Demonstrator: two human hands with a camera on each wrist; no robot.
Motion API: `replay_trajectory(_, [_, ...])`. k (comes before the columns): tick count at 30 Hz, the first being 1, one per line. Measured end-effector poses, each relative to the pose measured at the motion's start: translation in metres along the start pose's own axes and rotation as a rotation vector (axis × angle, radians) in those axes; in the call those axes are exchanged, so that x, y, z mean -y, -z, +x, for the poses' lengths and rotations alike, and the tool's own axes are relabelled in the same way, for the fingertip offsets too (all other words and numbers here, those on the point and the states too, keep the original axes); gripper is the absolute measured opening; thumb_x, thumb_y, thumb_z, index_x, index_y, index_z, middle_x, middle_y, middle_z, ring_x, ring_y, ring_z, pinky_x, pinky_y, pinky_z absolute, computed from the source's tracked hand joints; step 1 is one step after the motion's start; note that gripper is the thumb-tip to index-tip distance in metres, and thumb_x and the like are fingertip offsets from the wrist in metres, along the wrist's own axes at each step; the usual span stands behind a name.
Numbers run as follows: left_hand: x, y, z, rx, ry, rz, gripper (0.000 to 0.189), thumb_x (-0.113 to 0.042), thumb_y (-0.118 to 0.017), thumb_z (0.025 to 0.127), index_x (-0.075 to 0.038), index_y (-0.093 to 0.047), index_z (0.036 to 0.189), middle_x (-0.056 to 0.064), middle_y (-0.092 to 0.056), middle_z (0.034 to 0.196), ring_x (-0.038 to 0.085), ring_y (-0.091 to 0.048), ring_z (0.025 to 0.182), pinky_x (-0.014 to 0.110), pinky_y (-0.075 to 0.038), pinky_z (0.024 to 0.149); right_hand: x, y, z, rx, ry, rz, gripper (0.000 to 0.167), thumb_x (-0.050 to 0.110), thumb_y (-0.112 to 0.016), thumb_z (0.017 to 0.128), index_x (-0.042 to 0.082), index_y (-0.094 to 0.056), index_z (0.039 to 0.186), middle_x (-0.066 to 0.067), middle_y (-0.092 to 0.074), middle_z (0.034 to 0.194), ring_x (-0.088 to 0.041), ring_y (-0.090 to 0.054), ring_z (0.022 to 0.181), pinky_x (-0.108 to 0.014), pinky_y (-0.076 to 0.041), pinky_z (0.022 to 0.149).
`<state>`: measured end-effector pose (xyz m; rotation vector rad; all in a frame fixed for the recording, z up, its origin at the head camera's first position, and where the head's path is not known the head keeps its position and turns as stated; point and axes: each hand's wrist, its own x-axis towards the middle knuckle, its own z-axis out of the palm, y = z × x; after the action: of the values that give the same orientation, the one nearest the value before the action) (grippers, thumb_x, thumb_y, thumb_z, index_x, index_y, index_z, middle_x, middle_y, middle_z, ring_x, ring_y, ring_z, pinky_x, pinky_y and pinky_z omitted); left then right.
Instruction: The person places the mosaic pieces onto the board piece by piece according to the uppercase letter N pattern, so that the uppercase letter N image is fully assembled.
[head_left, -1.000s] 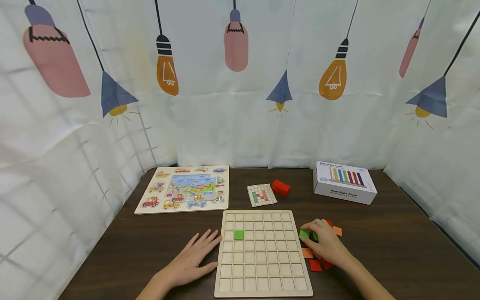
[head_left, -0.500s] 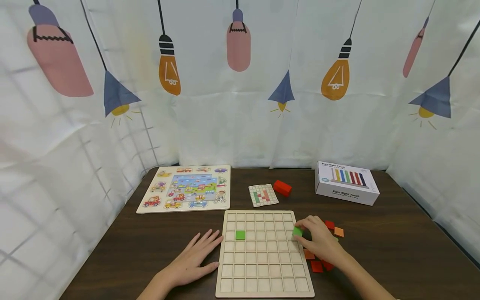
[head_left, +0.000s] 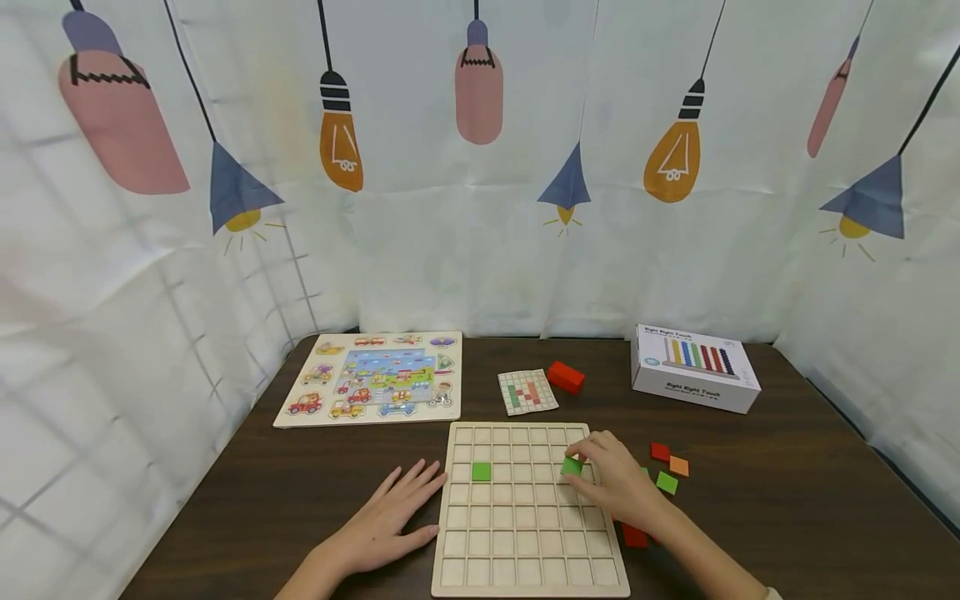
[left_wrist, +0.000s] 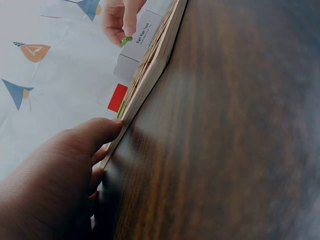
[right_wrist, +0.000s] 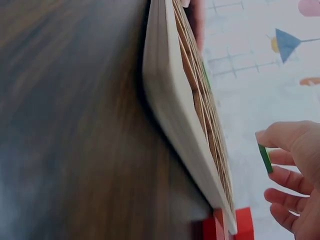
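Observation:
Pinched between thumb and finger of my right hand [head_left: 617, 482] is a green square tile [head_left: 572, 466], held above the right part of a wooden grid board [head_left: 525, 518]. The right wrist view shows that green tile [right_wrist: 265, 158] edge-on, raised over the board's surface. A second green tile [head_left: 482, 472] lies in a cell toward the board's upper left. My left hand [head_left: 386, 525] lies with fingers spread on the table, fingertips and thumb at the board's left edge. In the left wrist view its thumb [left_wrist: 102, 131] touches the board's side.
Right of the board lie loose red, orange and green tiles [head_left: 667, 482], partly covered by my right hand. Behind it are a small pattern card [head_left: 528, 392], a red block [head_left: 566, 377], a picture puzzle [head_left: 375, 379] and a white box [head_left: 693, 367]. A printed curtain hangs behind the table.
My right hand has lifted the green tile from the loose pile and carried it left over the board. More of the pile now shows. The left hand has stayed in place.

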<state>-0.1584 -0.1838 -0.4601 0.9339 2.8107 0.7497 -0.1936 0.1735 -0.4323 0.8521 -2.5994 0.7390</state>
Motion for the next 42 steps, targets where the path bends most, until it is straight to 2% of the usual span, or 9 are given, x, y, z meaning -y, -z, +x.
replay_trajectory(9, [0.000, 0.000, 0.000, -0.002, 0.000, -0.010, 0.065, -0.051, -0.045, 0.092, -0.019, -0.028, 0.146, 0.004, -0.022, 0.150, 0.027, -0.013, 0.138, 0.053, -0.005, 0.105, 0.017, -0.006, 0.010, 0.028, 0.054, 0.016, 0.024, 0.017, -0.077, 0.074, 0.016, -0.064, 0.094, 0.012, -0.050, 0.083, -0.005, -0.044, 0.080, -0.024, -0.044, 0.066])
replay_trajectory(19, [-0.001, 0.000, -0.001, 0.002, -0.009, 0.001, 0.065, -0.051, -0.043, 0.092, -0.020, -0.027, 0.146, 0.004, -0.022, 0.150, 0.027, -0.013, 0.138, 0.053, -0.005, 0.105, 0.036, -0.024, 0.017, -0.026, 0.213, -0.010, 0.024, 0.020, -0.078, 0.071, 0.015, -0.065, 0.091, 0.011, -0.051, 0.082, -0.005, -0.045, 0.080, -0.022, -0.043, 0.068])
replay_trajectory(24, [-0.001, 0.000, -0.001, -0.004, -0.017, -0.015, 0.064, -0.050, -0.044, 0.092, -0.018, -0.028, 0.146, 0.005, -0.022, 0.150, 0.027, -0.013, 0.138, 0.050, -0.003, 0.104, 0.048, -0.031, 0.021, 0.017, 0.240, 0.001, 0.023, 0.022, -0.077, 0.073, 0.015, -0.066, 0.092, 0.009, -0.052, 0.083, -0.006, -0.047, 0.080, -0.023, -0.044, 0.070])
replay_trajectory(31, [-0.002, 0.000, -0.001, -0.021, -0.037, -0.007, 0.063, -0.049, -0.043, 0.093, -0.016, -0.029, 0.145, 0.008, -0.024, 0.149, 0.031, -0.015, 0.137, 0.054, -0.006, 0.104, 0.058, -0.042, 0.024, 0.048, 0.303, -0.006, 0.021, 0.023, -0.075, 0.075, 0.015, -0.066, 0.092, 0.008, -0.054, 0.085, -0.006, -0.047, 0.079, -0.020, -0.042, 0.069])
replay_trajectory(37, [0.000, 0.000, -0.001, -0.015, -0.034, 0.001, 0.064, -0.050, -0.042, 0.093, -0.016, -0.029, 0.145, 0.008, -0.024, 0.149, 0.031, -0.015, 0.137, 0.056, -0.007, 0.104, 0.062, -0.052, 0.028, 0.049, 0.316, -0.007, 0.021, 0.026, -0.075, 0.075, 0.015, -0.067, 0.092, 0.008, -0.055, 0.086, -0.007, -0.049, 0.081, -0.020, -0.043, 0.071])
replay_trajectory(42, [0.000, 0.000, -0.001, -0.011, -0.034, -0.009, 0.065, -0.050, -0.043, 0.092, -0.016, -0.029, 0.145, 0.008, -0.024, 0.149, 0.031, -0.015, 0.137, 0.056, -0.007, 0.104, 0.065, -0.058, 0.032, 0.092, 0.296, -0.004, 0.021, 0.027, -0.073, 0.078, 0.015, -0.067, 0.093, 0.007, -0.055, 0.086, -0.006, -0.048, 0.081, -0.020, -0.043, 0.072])
